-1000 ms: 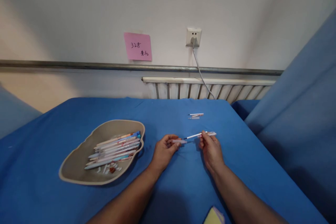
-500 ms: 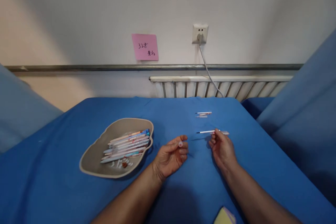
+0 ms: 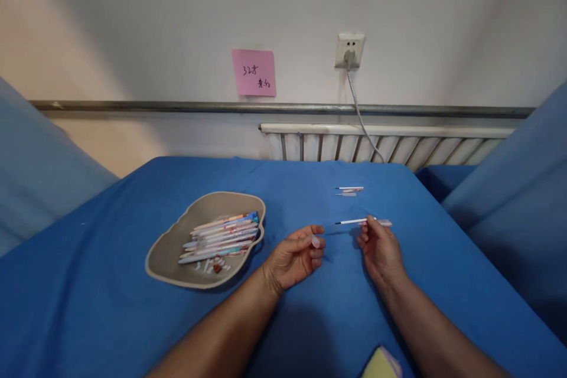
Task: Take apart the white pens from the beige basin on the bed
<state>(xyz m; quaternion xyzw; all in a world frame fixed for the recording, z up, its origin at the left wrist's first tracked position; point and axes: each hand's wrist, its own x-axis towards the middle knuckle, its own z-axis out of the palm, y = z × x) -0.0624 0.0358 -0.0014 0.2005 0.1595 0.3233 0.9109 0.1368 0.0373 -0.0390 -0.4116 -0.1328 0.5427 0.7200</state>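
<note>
Here in the right hand, thumb and fingertips are pinched on a white pen refill, and it lies nearly level, its long axis running left to right, dark tip aimed across at the left hand. And there's the gap that matters: tip and left fingertips are near each other but apart, with the left hand slightly closer to the person. That left hand grips a pale, translucent pen tube between thumb and fingers, one round end facing the camera, so the tube's axis crosses the refill's rather than lining up with it. Its length is foreshortened; how far it reaches behind the fingers, I can't tell. Over on the right, a clear-ended pen barrel pokes out past the right fingers, its middle hidden by the grip. Beyond, small pen parts lie on the blue cloth, too tiny to sort. Bottom edge: a yellow pad, cut off.
</note>
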